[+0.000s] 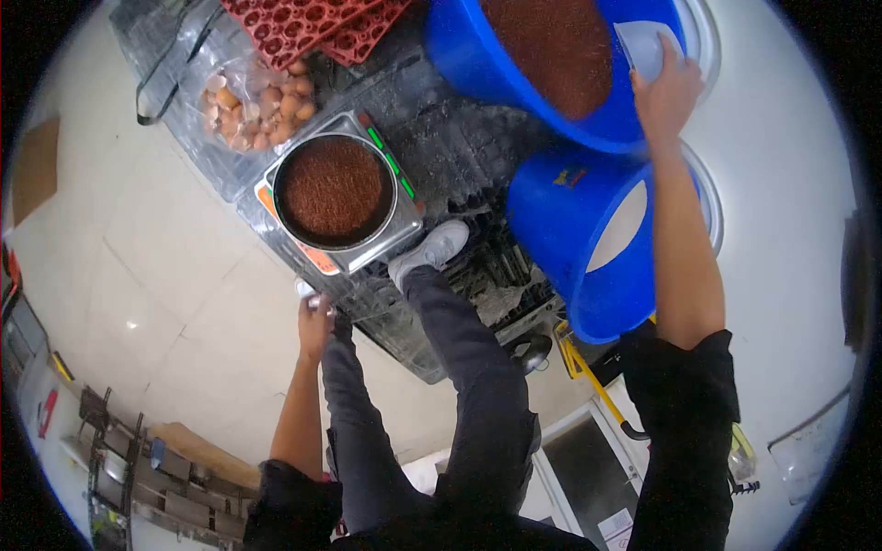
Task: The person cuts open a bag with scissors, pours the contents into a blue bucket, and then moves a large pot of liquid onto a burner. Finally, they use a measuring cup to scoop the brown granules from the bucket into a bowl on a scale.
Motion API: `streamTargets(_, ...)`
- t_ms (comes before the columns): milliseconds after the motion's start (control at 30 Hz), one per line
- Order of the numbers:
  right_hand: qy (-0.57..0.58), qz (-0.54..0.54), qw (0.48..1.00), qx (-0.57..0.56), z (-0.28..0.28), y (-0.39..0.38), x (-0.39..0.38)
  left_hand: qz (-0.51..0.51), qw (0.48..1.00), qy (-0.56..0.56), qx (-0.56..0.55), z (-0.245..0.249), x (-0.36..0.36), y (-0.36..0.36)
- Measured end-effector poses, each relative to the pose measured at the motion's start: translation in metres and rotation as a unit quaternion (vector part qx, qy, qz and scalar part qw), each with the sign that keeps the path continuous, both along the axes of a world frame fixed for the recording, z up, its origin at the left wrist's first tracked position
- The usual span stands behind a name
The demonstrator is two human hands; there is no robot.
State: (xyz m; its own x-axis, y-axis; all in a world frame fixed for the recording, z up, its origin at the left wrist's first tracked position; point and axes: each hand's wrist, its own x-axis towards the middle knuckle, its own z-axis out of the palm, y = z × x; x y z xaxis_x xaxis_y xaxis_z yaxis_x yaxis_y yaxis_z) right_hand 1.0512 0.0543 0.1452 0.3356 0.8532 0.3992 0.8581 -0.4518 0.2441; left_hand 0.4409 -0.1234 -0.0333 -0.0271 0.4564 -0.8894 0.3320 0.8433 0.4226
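Note:
My right hand [669, 96] is closed on a white scoop [650, 50], which may be a small bowl. It is at the right inner wall of a big blue tub [455, 50] holding brown granules [551, 55]. My left hand [315, 329] hangs low by my left knee, in front of a small white shape, perhaps my shoe; its fingers do not show clearly. Between the hands, a round pan [395, 188] filled with similar brown granules [335, 188] rests on a silver scale [390, 239] with green and orange panels.
A second blue tub [551, 207] with white contents [620, 228] leans below the first. Eggshells [266, 110] in a clear bag lie beyond the scale, beside red egg trays [308, 28]. Black plastic pallets [459, 119] lie beneath. A yellow handle [588, 372] stands near my right leg.

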Motion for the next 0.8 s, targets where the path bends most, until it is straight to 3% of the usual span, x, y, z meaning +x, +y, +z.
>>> streamTargets(33,0.013,0.009,0.998,-0.064,-0.002,-0.002,0.003,0.018,1.0,0.003,-0.018,0.004,0.016,0.013)
streamTargets(133,0.113,-0.004,0.992,-0.048,-0.03,-0.01,0.034,0.138,0.99,-0.021,-0.022,-0.003,0.06,0.055)
streamTargets(167,0.252,-0.084,0.964,0.0,-0.019,-0.008,0.022,0.152,0.988,-0.024,-0.016,-0.015,0.065,0.067)
streamTargets(200,0.382,-0.114,0.913,0.09,-0.008,-0.01,-0.001,0.166,0.986,-0.029,-0.013,-0.025,0.068,0.073)
streamTargets(267,0.604,-0.167,0.736,0.256,0.015,-0.013,-0.069,0.197,0.98,-0.021,0.008,-0.032,0.07,0.075)
streamTargets(400,0.797,-0.072,0.565,0.202,0.012,-0.039,-0.2,0.251,0.964,-0.043,0.071,-0.04,0.063,0.072)
streamTargets(467,0.793,-0.096,0.59,0.119,-0.019,-0.038,-0.269,0.297,0.95,-0.068,0.075,-0.033,0.063,0.082)
streamTargets(533,0.691,-0.06,0.72,-0.005,-0.082,-0.044,-0.318,0.312,0.942,-0.097,0.073,-0.029,0.06,0.086)
streamTargets(600,0.495,0.037,0.867,-0.048,-0.127,-0.043,-0.362,0.28,0.952,-0.105,0.07,-0.016,0.063,0.094)
streamTargets(667,0.418,0.063,0.892,-0.159,-0.171,-0.05,-0.398,0.29,0.95,-0.095,0.068,-0.023,0.064,0.084)
streamTargets(800,0.526,0.017,0.844,-0.106,-0.207,-0.065,-0.437,0.251,0.956,-0.138,0.057,-0.03,0.046,0.067)
